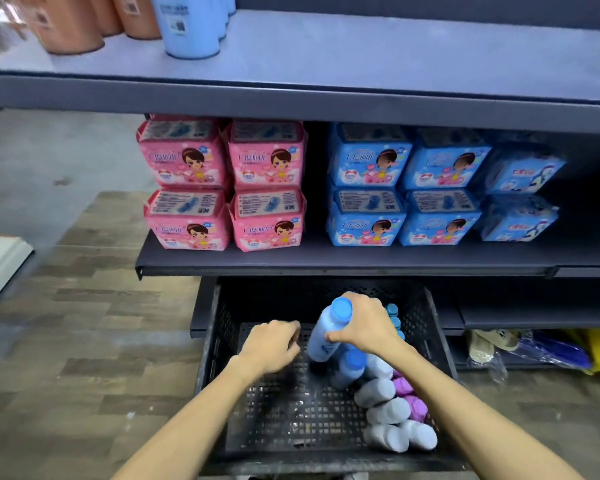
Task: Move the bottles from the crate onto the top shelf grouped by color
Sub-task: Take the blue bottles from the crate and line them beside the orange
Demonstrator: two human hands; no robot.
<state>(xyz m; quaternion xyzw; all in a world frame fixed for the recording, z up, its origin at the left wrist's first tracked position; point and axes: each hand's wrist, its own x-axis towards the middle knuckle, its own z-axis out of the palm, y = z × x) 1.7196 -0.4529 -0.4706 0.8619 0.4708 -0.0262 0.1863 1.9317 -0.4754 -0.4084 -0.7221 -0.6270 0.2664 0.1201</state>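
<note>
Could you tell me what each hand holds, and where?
Right hand grips a blue bottle just below its cap; left hand curled, contents unclear.

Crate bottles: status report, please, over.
Right hand grips blue bottle, tilted, inside crate. Left hand curled, nothing seen in it. Other bottles lie at right side. No obstruction seen toward top shelf.

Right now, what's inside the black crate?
Light-blue bottles, one gripped by the right hand; white bottles with purple caps lie along the crate's right wall. The right forearm covers others.
</note>
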